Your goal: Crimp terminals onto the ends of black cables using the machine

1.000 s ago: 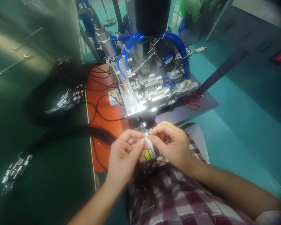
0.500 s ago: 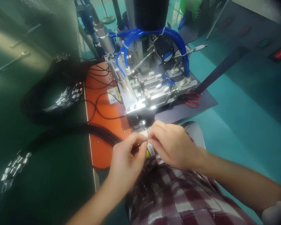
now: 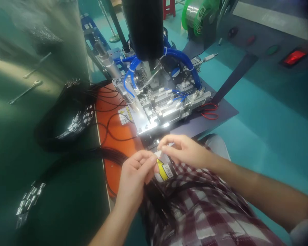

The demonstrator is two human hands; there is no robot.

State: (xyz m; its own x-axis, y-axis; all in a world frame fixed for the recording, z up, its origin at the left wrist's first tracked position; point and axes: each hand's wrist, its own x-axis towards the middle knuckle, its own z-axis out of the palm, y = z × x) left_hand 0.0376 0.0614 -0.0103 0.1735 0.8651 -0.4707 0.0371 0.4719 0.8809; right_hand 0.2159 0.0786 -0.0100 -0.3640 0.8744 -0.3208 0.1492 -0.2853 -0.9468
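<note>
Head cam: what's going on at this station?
A seated person pinches something small between both hands, left hand and right hand, just in front of a metal fixture machine with blue air hoses. What they pinch is too small to identify. Bundles of thin black cables with silver metal ends lie on the orange mat at left.

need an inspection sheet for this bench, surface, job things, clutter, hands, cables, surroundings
surface: orange mat by a dark green benchtop.
job's things: small pale piece pinched between both hands, before the metal fixture; yellow warning label below.
clutter: red-handled scissors; wrenches.
hands: left hand and right hand meet, fingertips closed.
cables: black cable bundles with metal ends; blue hoses.
surroundings: teal floor, green reel, red light.
</note>
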